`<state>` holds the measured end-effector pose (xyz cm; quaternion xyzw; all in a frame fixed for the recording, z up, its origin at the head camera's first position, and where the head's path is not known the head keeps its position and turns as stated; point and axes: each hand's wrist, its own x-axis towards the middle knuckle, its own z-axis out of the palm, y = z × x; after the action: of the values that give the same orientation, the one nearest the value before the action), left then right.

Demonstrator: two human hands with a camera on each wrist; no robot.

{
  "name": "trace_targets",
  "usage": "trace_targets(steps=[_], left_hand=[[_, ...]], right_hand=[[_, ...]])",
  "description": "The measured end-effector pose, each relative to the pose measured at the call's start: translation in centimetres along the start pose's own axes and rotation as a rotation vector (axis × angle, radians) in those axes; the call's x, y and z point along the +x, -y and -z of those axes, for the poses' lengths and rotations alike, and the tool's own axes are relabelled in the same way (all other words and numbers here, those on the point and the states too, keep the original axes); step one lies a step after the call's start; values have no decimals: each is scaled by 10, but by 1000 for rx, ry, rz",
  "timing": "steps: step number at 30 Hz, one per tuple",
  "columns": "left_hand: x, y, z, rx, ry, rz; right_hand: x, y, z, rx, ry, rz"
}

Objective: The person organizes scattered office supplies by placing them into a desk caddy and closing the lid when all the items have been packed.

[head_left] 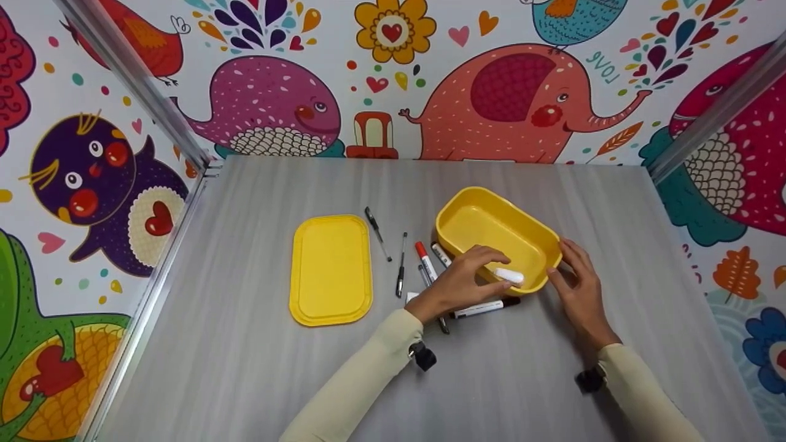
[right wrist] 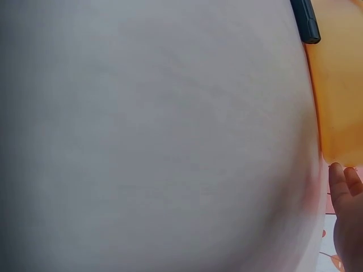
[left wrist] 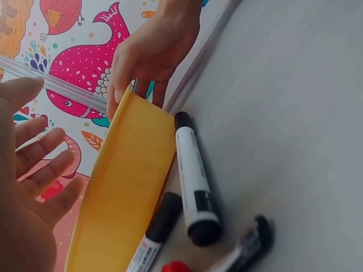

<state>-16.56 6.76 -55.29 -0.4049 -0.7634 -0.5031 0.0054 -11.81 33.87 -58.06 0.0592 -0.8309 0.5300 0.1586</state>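
A yellow plastic box (head_left: 485,215) sits on the table, its open top facing up. Inside, at the near end, lies a small white oblong item (head_left: 509,276) whose kind I cannot make out. My left hand (head_left: 463,279) reaches over the near rim beside that item. The left wrist view shows its fingers (left wrist: 48,153) spread and relaxed, nothing between them. At the box's right end, my right hand (head_left: 580,288) grips the corner with thumb and fingers. Against the near wall rests a white marker (head_left: 482,309) with black ends. A red-capped marker (head_left: 425,258) lies left of the box.
A yellow lid (head_left: 331,270) lies flat to the left. Two pens, one black-gripped (head_left: 377,232) and one clear-barrelled (head_left: 401,267), lie between lid and box. Another white marker (head_left: 440,253) touches the box's left side. Patterned walls (head_left: 381,80) bound the table (head_left: 245,368).
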Motion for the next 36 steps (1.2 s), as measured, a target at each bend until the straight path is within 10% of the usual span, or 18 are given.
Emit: trace_targets(steps=[22,36], left_hand=[[-58,18,34,32,-60,37],[-117,26,46,128,-261,87]], right_hand=[[3,-29,3,-12,13,-8],[1,-31,0,18,-5,39]])
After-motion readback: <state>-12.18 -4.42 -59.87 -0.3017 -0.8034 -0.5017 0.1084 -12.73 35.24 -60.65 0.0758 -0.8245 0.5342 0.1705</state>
